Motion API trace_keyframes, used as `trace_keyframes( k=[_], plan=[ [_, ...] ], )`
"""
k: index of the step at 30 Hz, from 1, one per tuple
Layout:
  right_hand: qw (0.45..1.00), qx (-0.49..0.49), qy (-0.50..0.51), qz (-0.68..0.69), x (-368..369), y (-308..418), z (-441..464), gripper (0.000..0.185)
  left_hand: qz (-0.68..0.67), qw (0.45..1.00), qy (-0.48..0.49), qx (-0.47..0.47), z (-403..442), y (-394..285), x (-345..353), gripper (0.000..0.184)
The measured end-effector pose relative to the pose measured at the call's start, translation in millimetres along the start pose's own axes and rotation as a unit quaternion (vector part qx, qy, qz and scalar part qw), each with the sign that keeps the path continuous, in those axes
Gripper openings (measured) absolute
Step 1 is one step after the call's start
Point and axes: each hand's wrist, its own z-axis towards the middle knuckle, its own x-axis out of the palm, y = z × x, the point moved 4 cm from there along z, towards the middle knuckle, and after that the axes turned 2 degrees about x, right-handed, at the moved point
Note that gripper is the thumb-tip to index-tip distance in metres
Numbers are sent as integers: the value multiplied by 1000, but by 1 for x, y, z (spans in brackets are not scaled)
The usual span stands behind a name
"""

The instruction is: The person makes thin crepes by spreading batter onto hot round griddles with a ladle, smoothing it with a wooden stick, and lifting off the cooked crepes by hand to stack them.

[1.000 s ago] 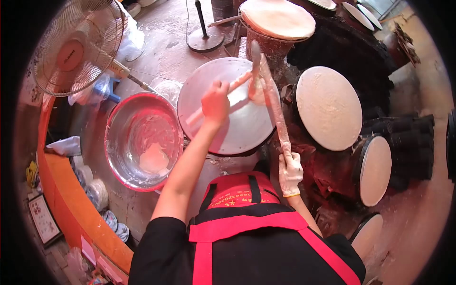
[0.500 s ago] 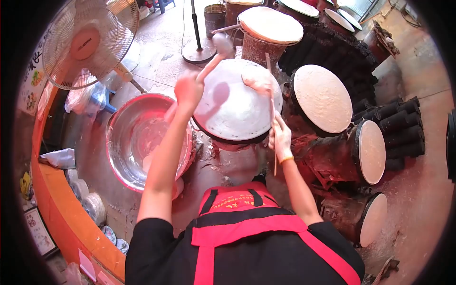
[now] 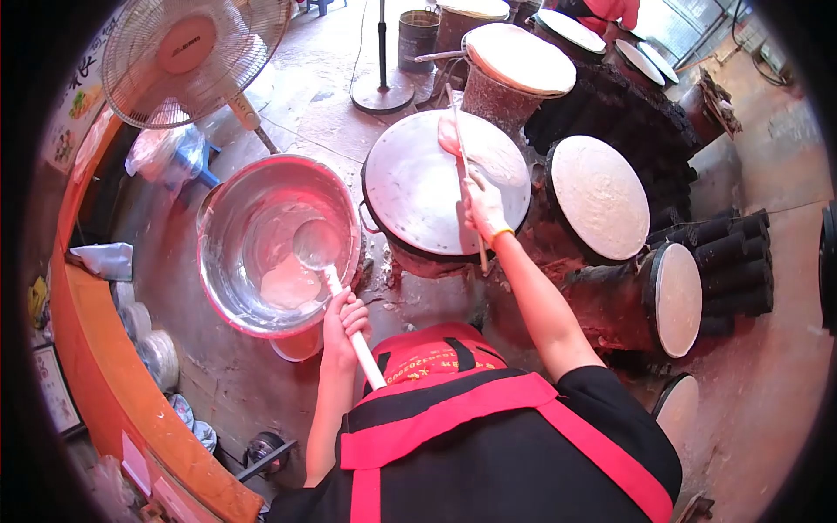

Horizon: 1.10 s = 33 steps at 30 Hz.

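Observation:
My left hand [image 3: 346, 319] is wrapped round the white handle of a ladle [image 3: 316, 246]. The ladle's bowl hangs inside a large metal basin [image 3: 209, 283], over or near a pool of pale batter [image 3: 290, 283]. With my right hand [image 3: 485, 207] I grip a long thin wooden stick [image 3: 462, 148], which lies across a round griddle [image 3: 405, 187]. Batter [image 3: 497, 159] is spread on the griddle's far right part, against the stick. The rest of the griddle's surface is bare metal.
Several more round griddles stand to the right, one [image 3: 600, 198] coated with pale batter. Dark cylindrical briquettes [image 3: 737, 253] are stacked beyond them. A fan [image 3: 193, 57] stands at the far left, above an orange counter [image 3: 105, 366]. Another person [image 3: 615, 10] shows at the top.
My left hand has brought the ladle from above the griddle down left into the basin. The stick in my right hand has swung left across the griddle, and the batter there is spread wider.

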Motion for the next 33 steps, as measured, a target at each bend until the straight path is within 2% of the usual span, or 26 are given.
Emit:
trace_keyframes(
  k=[1,2,4,5,6,7,8,9,13,17,19,21,23,25,28,29,31,33],
  plan=[
    [998,31,40,31,-7,3,-7,38,-17,1000,-1,6,-4,1,-1,23],
    [998,42,15,40,-17,4,-20,36,-18,1000,-5,14,-8,2,-2,23],
    [998,-6,-26,63,-48,-24,-33,37,-21,999,-13,35,-14,5,-5,24],
    [994,9,-86,65,-58,-26,-54,37,-18,999,-26,21,-15,8,-6,23],
    [991,-52,-113,49,-72,-46,-54,35,-17,999,-41,15,-14,8,-7,23],
    [989,5,-129,66,-73,-50,-67,35,-21,998,-59,17,-19,6,-10,23],
    [990,13,-136,24,-68,-50,-69,36,-63,996,-58,-5,-19,6,-18,21],
    [995,18,-102,-4,-62,-51,-62,38,-73,996,-46,-2,-20,4,-25,20],
    [999,45,-20,21,-14,-30,-22,38,-208,974,-85,-5,-21,20,-34,16],
    [993,40,83,-67,-3,1,-16,39,-208,971,-97,73,-19,42,-61,16],
    [984,80,143,-68,-26,14,-20,38,-110,956,-207,178,-20,53,-83,19],
    [987,77,125,-66,-60,20,-27,39,-64,949,-235,201,-29,66,-89,20],
    [998,1,39,-45,-99,7,-16,39,-34,928,-278,244,-37,81,-91,18],
    [998,15,7,-68,-117,0,-5,39,-36,921,-290,258,-41,97,-88,17],
    [970,-73,100,-210,-90,-2,19,39,-42,913,-299,273,-34,115,-104,15],
    [965,-120,120,-200,-78,-17,38,39,-41,906,-310,285,-32,124,-104,14],
    [974,-44,178,-134,-54,-7,25,39,-35,904,-310,292,-28,145,-90,14],
    [960,5,246,-134,-56,2,16,39,-27,900,-316,298,-22,165,-79,16]
  ],
)
